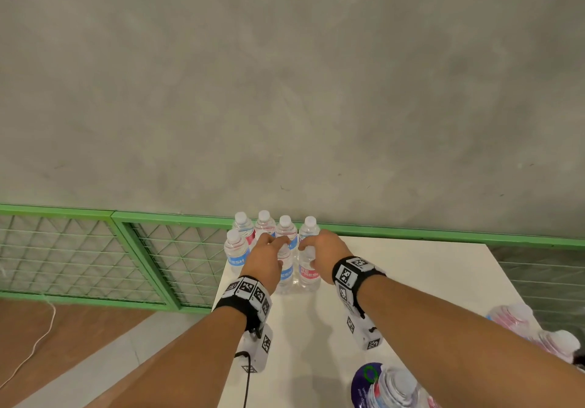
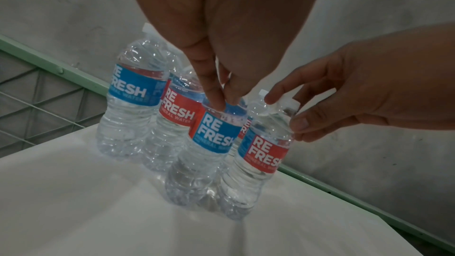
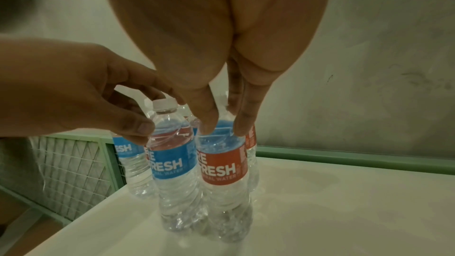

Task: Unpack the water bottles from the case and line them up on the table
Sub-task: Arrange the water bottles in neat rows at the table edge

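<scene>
Blue-labelled bottle (image 3: 172,163) in left hand (image 1: 264,260), red-labelled bottle (image 3: 222,168) (upright) in right hand (image 1: 326,257).

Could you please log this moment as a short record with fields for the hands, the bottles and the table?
left hand: fingertips on the clear blue-label plastic bottle
right hand: fingertips on the clear red-label plastic bottle
bottles standing: seven visible, upright, white caps
place: far left corner of the white table
still wrapped: plastic-wrapped bottle pack at near edge
</scene>
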The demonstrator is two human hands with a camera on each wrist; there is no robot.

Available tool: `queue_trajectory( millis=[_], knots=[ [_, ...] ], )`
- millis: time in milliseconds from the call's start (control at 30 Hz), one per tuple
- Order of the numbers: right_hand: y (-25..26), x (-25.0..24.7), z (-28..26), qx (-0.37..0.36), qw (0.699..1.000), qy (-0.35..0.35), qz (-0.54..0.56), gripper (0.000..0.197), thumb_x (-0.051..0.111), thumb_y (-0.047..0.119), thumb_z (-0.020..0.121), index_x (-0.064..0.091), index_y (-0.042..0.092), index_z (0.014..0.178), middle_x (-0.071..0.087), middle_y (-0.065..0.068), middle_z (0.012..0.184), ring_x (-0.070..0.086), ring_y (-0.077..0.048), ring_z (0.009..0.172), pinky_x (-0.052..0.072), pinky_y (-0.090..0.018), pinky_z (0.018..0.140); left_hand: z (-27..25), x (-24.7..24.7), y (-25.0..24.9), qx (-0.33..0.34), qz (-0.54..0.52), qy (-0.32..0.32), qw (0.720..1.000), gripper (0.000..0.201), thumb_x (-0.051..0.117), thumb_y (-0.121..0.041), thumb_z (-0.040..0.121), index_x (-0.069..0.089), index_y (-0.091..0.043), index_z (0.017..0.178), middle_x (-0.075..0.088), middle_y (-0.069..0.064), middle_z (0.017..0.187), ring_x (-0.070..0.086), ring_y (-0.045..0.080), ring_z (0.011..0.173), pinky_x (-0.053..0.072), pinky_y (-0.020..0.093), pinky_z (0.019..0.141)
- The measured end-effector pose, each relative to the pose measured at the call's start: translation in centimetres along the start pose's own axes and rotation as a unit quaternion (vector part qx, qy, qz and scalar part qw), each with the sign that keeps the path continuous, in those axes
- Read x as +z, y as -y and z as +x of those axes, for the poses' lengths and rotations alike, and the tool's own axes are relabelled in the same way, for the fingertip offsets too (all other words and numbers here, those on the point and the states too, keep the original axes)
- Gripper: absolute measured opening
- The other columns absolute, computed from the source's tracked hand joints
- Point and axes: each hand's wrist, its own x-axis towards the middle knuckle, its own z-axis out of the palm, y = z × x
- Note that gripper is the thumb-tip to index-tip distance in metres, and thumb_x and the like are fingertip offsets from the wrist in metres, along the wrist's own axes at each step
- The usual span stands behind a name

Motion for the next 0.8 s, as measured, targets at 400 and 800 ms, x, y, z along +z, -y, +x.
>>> queue_trajectory(
  millis=[400,800],
  knots=[
    [0.0,-0.8,0.6,-0.003,1.000,-0.001,0.018,0.048,0.062,0.009,0.088,0.056,0.025,0.133,0.048,-0.012,0.130,0.051,-0.029,0.120,0.041,-0.031,0.100,-0.6,0.1,0.6,0.010,-0.062,0.014,0.998,0.072,0.057,0.008,0.081,0.041,-0.029,0.141,0.033,-0.001,0.136,0.059,0.019,0.099,0.052,0.031,0.093],
    [0.4,-0.8,0.0,-0.016,1.000,0.007,0.008,0.053,0.069,0.018,0.083,0.055,0.025,0.133,0.050,-0.010,0.128,0.053,-0.028,0.118,0.044,-0.032,0.100,-2.7,0.5,0.7,0.019,-0.054,0.055,0.997,0.089,0.054,0.006,0.082,0.017,-0.035,0.152,0.027,-0.002,0.143,0.057,0.016,0.108,0.046,0.020,0.089]
  ],
)
